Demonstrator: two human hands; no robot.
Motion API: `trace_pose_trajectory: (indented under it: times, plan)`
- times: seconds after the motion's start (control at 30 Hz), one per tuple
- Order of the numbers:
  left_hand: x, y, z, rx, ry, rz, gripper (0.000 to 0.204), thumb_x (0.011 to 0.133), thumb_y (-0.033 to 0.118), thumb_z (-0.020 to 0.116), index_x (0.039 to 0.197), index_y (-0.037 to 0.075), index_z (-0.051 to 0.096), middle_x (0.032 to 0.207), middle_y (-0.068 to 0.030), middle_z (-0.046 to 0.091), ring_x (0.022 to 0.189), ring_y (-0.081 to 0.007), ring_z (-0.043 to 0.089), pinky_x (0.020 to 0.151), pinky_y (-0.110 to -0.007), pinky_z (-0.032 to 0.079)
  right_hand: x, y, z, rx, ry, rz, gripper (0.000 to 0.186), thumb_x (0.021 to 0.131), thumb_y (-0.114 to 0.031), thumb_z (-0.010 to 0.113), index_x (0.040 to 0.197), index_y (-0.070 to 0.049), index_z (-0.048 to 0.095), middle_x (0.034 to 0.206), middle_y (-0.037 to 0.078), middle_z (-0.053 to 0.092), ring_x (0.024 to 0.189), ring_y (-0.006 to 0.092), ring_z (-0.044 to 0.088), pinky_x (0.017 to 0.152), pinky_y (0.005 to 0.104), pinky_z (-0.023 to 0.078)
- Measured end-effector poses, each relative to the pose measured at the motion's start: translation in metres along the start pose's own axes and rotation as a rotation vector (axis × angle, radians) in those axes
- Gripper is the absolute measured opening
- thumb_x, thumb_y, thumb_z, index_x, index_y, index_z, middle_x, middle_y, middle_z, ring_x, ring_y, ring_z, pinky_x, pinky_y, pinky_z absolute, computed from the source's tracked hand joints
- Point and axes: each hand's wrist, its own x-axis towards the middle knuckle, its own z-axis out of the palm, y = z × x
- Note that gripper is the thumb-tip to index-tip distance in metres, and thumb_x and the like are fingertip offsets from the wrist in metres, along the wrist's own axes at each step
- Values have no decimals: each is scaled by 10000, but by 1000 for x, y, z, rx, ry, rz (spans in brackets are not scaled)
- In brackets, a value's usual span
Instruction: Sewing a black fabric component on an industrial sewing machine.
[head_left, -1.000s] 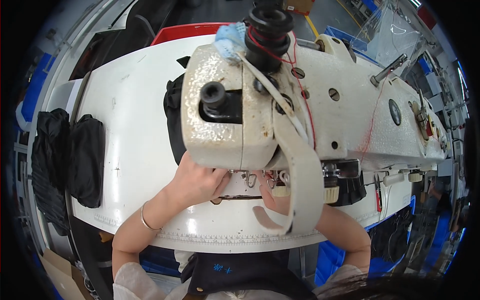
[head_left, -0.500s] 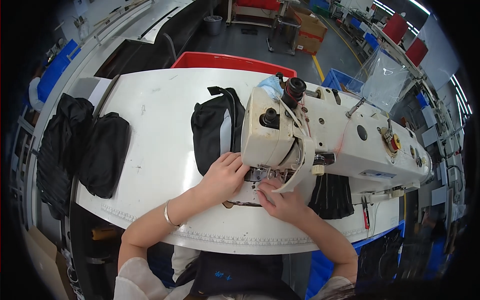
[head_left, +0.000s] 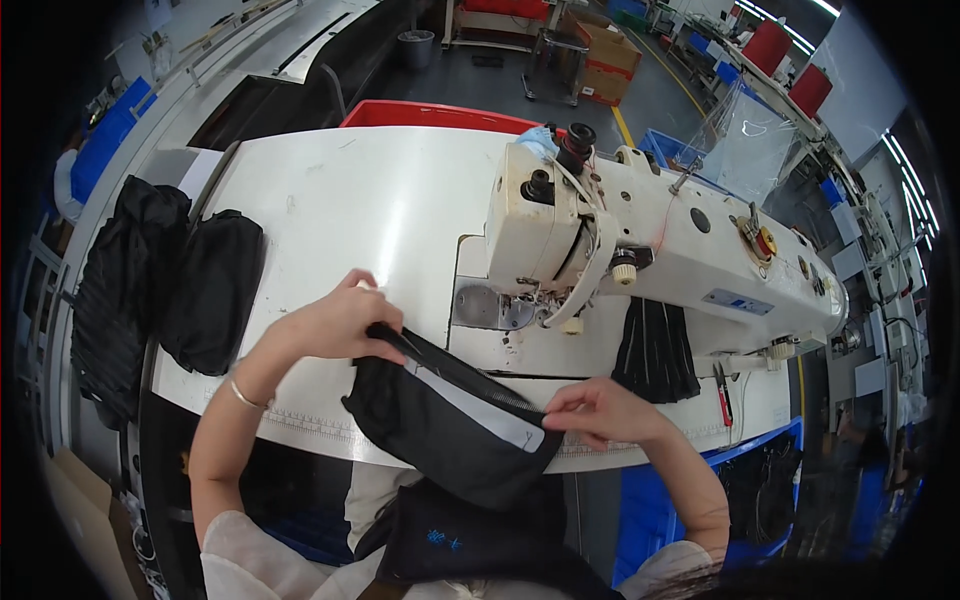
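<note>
Between my hands a black fabric pouch (head_left: pixel 440 430) with a zipper edge and a pale strip (head_left: pixel 470 410) hangs over the front edge of the white sewing table (head_left: pixel 330 220). My left hand (head_left: pixel 355 320) pinches its upper left corner, closed on it. My right hand (head_left: pixel 590 410) is closed on its right end with thumb and finger. Just beyond the pouch stands the sewing machine (head_left: pixel 660 240), with its needle plate (head_left: pixel 485 305) uncovered. Dark zipper strips (head_left: pixel 655 350) lie under the machine's arm.
Black fabric pieces (head_left: pixel 130 290) lie at the table's left. Red-handled snips (head_left: pixel 723 400) rest at the right. A red bin (head_left: pixel 430 112) is behind the table, blue bins (head_left: pixel 640 490) below right, cardboard boxes (head_left: pixel 610 60) on the floor beyond.
The black pouch has moved from beside the needle toward me and down to the table's front edge, both hands with it. The view has drawn back from the machine.
</note>
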Motion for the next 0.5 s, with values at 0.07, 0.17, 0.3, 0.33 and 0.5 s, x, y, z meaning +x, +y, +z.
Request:
trace_pose_trajectory:
  times: [0.07, 0.17, 0.3, 0.33, 0.5]
  plan:
    - [-8, 3, 21, -535, -106, -50, 270, 779, 256, 749, 767, 30, 601, 798, -86, 628, 741, -225, 568, 799, -312, 428, -9, 11, -6, -18, 175, 17, 173, 903, -163, 611, 878, 6, 634, 656, 32, 605, 378, 64, 453, 370, 232, 344]
    - [-25, 18, 48, -378, 315, 2, 250, 784, 188, 746, 809, 5, 577, 1075, -107, 599, 793, -226, 564, 713, -288, 461, -15, -2, 10, -278, 277, -46, 228, 856, -185, 662, 883, 39, 624, 674, 76, 599, 420, 137, 524, 442, 287, 438]
    - [-45, 26, 46, -478, 417, -141, 216, 781, 99, 731, 857, -12, 562, 1168, -128, 566, 863, -248, 594, 706, -312, 485, -7, -7, 24, -624, 617, -480, 291, 804, -227, 699, 943, 16, 620, 920, 121, 589, 693, 236, 609, 645, 340, 489]
    - [-45, 38, 40, -476, 403, -119, 216, 781, 99, 731, 857, -12, 562, 1168, -128, 566, 863, -248, 594, 706, -312, 485, 2, -7, 32, -657, 708, -632, 329, 786, -249, 709, 968, 9, 618, 1005, 136, 574, 787, 268, 612, 705, 354, 488]
    - [-26, 105, 19, -403, 431, 68, 253, 661, -88, 716, 851, -15, 565, 1066, -122, 620, 840, -241, 617, 726, -284, 502, 52, -19, 30, -744, 223, -703, 591, 735, -354, 750, 1154, 17, 559, 1073, 166, 599, 855, 283, 608, 689, 369, 483]
